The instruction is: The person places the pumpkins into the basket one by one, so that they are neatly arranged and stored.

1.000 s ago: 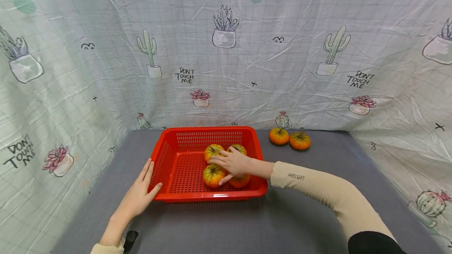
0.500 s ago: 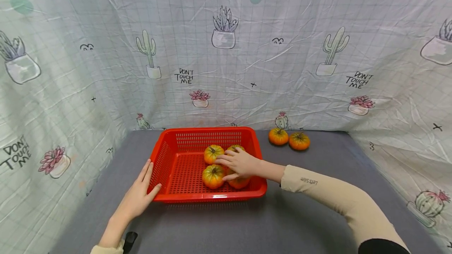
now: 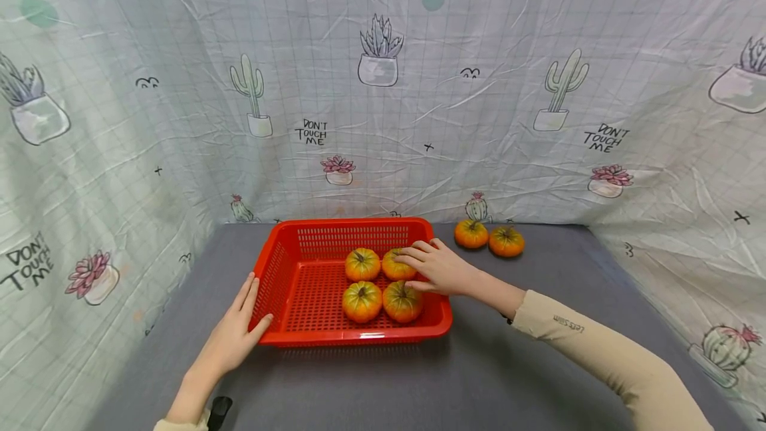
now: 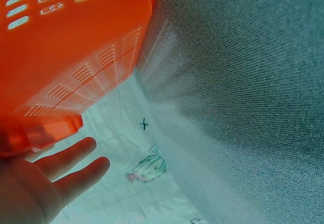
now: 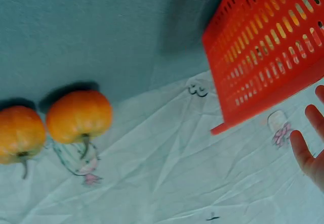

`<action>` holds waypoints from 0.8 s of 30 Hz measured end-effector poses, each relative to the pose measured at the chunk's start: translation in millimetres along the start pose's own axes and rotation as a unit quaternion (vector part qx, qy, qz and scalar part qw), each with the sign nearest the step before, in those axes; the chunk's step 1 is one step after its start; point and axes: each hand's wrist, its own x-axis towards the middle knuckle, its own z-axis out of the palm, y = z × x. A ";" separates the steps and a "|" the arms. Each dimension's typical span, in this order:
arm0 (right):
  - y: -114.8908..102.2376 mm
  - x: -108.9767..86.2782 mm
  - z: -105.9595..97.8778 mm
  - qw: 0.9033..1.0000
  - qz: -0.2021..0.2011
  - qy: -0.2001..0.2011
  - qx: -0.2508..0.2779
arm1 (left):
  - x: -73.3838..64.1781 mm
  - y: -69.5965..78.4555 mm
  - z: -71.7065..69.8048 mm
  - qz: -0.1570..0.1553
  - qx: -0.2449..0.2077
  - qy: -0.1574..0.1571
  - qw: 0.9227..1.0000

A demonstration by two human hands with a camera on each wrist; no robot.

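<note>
A red plastic basket (image 3: 353, 334) with slotted walls sits on the grey table. Several small orange pumpkins (image 3: 362, 302) are grouped in its right half. My left hand (image 3: 230, 336) rests on the basket's left rim with fingers extended; in the left wrist view, two straight fingers (image 4: 76, 176) lie alongside the rim. My right hand (image 3: 439, 270) hovers over the basket's right wall, fingers loosely bent and holding nothing. Its fingertips partly cover the back right pumpkin (image 3: 395, 265) in the head view; whether they touch it I cannot tell.
Outside the basket, two more pumpkins stand side by side at the back right: one nearer (image 3: 471, 234) and one farther right (image 3: 507, 242). A pale cloth (image 3: 383, 118) printed with cacti hangs behind and at both sides of the table (image 3: 359, 391).
My right hand has drawn back to the right from above the pumpkins, uncovering the front right one. The left hand has stayed on the rim, and the pumpkins keep their places.
</note>
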 end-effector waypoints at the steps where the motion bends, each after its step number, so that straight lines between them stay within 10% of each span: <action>1: 0.9 -3.1 0.1 1.000 0.005 0.003 0.003 | -0.2 -0.1 0.1 0.000 0.000 0.001 1.000; 24: 21.2 -67.7 18.2 0.988 0.074 0.130 0.039 | -1.2 0.1 0.4 -0.004 -0.004 0.002 1.000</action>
